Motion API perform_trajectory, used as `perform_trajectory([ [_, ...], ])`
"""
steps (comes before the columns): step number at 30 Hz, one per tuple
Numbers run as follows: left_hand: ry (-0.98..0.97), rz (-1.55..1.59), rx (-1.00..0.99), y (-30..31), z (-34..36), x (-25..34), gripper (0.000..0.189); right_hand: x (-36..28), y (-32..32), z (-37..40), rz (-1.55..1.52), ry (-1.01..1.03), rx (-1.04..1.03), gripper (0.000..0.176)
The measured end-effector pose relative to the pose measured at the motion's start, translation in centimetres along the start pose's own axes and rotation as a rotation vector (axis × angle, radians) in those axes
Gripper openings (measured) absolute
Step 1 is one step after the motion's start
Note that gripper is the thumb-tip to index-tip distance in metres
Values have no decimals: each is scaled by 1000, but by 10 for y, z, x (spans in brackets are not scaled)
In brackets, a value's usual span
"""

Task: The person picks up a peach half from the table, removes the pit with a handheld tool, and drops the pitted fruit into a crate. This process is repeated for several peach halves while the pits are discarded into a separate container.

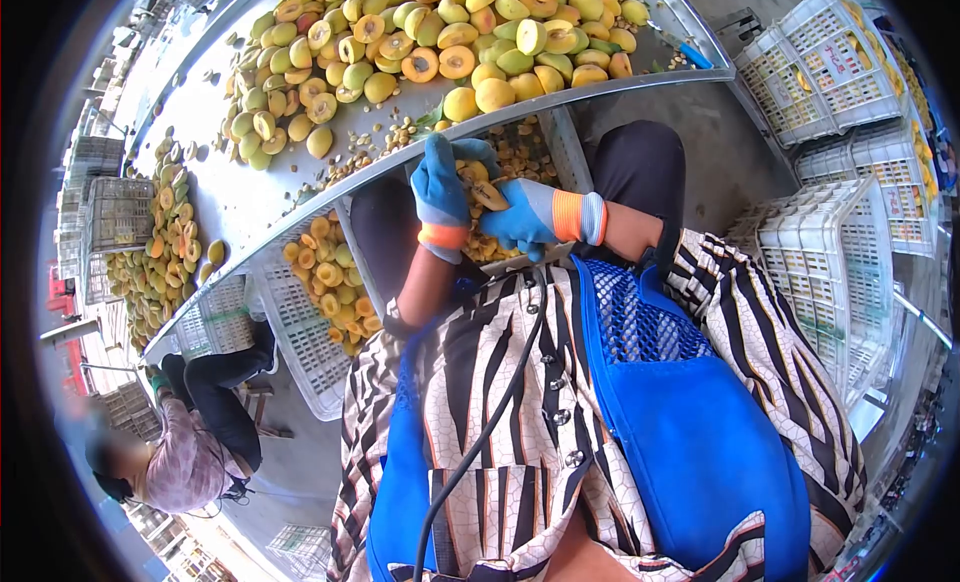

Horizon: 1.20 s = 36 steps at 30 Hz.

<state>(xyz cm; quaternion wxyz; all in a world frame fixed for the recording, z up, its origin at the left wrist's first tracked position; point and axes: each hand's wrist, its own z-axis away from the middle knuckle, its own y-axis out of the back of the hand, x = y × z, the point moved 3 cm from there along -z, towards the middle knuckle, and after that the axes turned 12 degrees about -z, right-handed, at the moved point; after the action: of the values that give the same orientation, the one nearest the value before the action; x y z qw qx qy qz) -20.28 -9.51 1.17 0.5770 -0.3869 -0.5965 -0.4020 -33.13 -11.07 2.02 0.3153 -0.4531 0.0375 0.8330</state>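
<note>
My left hand [438, 190], in a blue and grey glove with an orange cuff, is closed around a yellow-orange stone fruit. My right hand [532, 214], gloved alike, comes from the right and meets it, closed at the fruit's edge with some fingers pointing down. A cut stone fruit half [487, 195] shows between the hands, its brownish hollow facing up. The gloves partly hide the grip. Beneath the hands, between my knees, is a container of small cut pieces or pits [530, 152]. Just beyond lies the metal table's raised rim [400, 160].
A large pile of whole and halved stone fruit [420, 42] covers the table, with loose pits [375, 142] near its rim. A crate of halves [330, 277] stands at my left. White crates [825, 272] stack at right. A seated co-worker [190, 457] is at lower left.
</note>
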Motion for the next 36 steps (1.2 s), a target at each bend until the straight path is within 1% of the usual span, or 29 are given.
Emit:
perform_trajectory([
  [1, 48, -62, -83, 6, -2, -1, 64, -8, -1, 9, -18, 11, -41, 29],
  [2, 48, -65, -80, 12, -4, -1, 64, -7, 1, 10, -19, 12, -45, 29],
  [4, -147, -201, -245, 14, -2, 4, 59, -3, 3, 9, 5, -15, -111, 28],
  [5, -213, -194, -260, 12, -5, 1, 60, -2, 2, 7, 2, -15, -115, 28],
  [6, -208, -196, -262, 12, -4, -2, 60, 1, 2, 6, 28, -27, -87, 28],
  [8, -78, -107, -318, 8, -3, 0, 60, 6, 2, 5, 54, -39, -55, 28],
  [10, -116, -142, -288, 6, -4, -2, 61, 11, 0, 4, 0, -59, -37, 26],
  [12, -152, -179, -261, 6, -2, -2, 61, 10, -1, 6, -50, -74, -66, 25],
  [13, -72, -135, -259, 5, -1, -6, 60, 10, 0, 6, -100, -87, -89, 24],
  [14, 7, -93, -254, 5, -1, -8, 60, 24, 4, -8, -102, -88, -91, 24],
  [15, 8, -93, -256, 5, -2, -7, 60, 41, 12, -33, 329, 222, -50, 24],
  [16, 55, -88, -286, 3, -2, -8, 59, 32, 7, -31, 760, 530, -4, 24],
  [17, 104, -83, -315, 1, 0, -10, 58, 33, 7, -27, 757, 525, -2, 24],
  [18, 102, -82, -313, 0, 0, -15, 58, 35, 11, -24, 570, 345, 2, 25],
  [19, 282, 169, -282, -2, -1, -22, 58, 28, 11, -17, 387, 171, 7, 25],
  [20, 462, 421, -251, -5, -1, -29, 59, 25, 8, -13, 392, 174, 10, 25],
  [21, 436, 545, -230, -5, 3, -32, 60, 28, 4, -8, 183, 86, 22, 25],
  [22, 435, 546, -230, -8, 4, -36, 60, 31, 2, -6, -25, 0, 33, 26],
  [24, 444, 681, -127, -8, 5, -49, 53, 38, 2, -14, -54, 4, 14, 26],
  [25, 445, 683, -125, -9, 5, -45, 53, 37, 2, -16, 66, 52, 24, 25],
  [26, 414, 574, -91, -7, 5, -40, 54, 37, 2, -19, 185, 99, 34, 25],
  [27, 380, 464, -59, -4, 3, -35, 56, 43, 3, -29, 184, 100, 32, 25],
  [28, 380, 462, -60, -3, 4, -28, 56, 40, 2, -36, 406, 261, 103, 24],
  [29, 329, 386, -58, -2, 3, -20, 55, 38, 1, -39, 631, 422, 175, 23],
  [30, 276, 312, -55, -1, 2, -15, 54, 42, 4, -41, 636, 423, 176, 23],
  [32, 237, 266, -47, 0, 1, -12, 54, 28, -11, -18, -46, 18, -59, 18],
  [33, 199, 216, -40, 2, 0, -11, 54, 26, -15, -11, -225, -29, -121, 20],
  [34, 198, 217, -39, 2, -3, -11, 54, 25, -13, -9, -223, -29, -122, 20],
  [36, 118, 184, -90, 2, -7, -8, 54, 25, -13, -7, -293, -120, -129, 17],
])
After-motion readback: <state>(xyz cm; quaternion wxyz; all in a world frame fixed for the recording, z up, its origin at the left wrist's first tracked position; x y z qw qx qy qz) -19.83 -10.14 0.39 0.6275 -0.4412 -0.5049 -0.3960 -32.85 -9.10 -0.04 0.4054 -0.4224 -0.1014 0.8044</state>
